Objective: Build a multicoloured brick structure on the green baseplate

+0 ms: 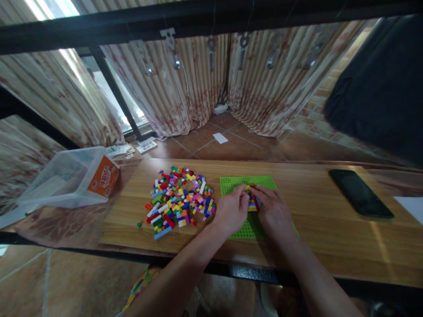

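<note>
A small block build (253,204) in yellow, red, blue and white sits on a green baseplate (244,231). My left hand (231,207) is closed at the build's left side, its thumb and index finger at the top edge. From the right, my right hand (272,209) curls over the build with its fingertips on the red and yellow blocks. Both hands hide parts of the build and plate. To the left of the plate lies a loose pile of many-coloured building blocks (180,202).
A clear plastic bin (72,176) with an orange label stands left of the wooden board (313,246). A black phone (360,193) lies on the board's right side. White paper (411,207) shows at the right edge. Striped curtains (194,88) hang behind a dark metal bar (198,20).
</note>
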Motion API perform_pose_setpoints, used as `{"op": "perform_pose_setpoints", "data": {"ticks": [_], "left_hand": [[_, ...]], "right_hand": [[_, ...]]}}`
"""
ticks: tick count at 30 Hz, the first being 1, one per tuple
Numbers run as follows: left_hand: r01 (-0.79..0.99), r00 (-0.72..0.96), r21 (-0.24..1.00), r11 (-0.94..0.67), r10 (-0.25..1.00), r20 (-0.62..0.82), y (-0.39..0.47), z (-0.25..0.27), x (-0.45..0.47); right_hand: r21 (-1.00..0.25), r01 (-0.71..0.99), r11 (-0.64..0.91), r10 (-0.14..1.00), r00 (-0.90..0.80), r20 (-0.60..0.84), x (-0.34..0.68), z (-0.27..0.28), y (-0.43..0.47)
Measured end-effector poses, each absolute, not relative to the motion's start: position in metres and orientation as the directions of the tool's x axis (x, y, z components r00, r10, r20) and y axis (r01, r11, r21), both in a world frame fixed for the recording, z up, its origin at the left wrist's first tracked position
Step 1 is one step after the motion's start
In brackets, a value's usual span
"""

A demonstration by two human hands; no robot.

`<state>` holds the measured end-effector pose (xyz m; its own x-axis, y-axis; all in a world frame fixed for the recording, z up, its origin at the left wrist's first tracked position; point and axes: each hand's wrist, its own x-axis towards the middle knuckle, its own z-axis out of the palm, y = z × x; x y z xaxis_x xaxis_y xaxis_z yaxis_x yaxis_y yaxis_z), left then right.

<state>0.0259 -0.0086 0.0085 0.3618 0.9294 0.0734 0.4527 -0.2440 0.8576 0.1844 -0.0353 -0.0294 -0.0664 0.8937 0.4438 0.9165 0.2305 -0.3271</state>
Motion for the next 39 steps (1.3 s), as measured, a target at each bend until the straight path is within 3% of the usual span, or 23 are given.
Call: {"op": "perform_pose_setpoints", "data": {"ticks": [7, 19, 30, 39], "left_hand": [[0.548, 0.408, 0.790, -0.275, 0.913, 0.035, -0.012, 0.015, 0.025], [0.575, 0.483, 0.743, -0.343, 0.875, 0.030, -0.013, 0.021, 0.024], [0.526, 0.471, 0.791, -0.312, 0.881, 0.034, -0.014, 0.014, 0.025], [0.474, 0.437, 0.844, -0.250, 0.899, 0.020, -0.012, 0.012, 0.023]], "right_hand": [[-0.167, 0.972, 0.164, 0.914, -0.085, 0.397, 0.185, -0.026, -0.042], [-0.107, 0.994, 0.013, 0.941, 0.024, 0.338, 0.170, -0.017, -0.051], [-0.221, 0.963, 0.156, 0.914, -0.056, 0.401, 0.186, -0.033, -0.045], [-0.305, 0.945, 0.117, 0.900, 0.030, 0.435, 0.181, -0.032, -0.045]]}}
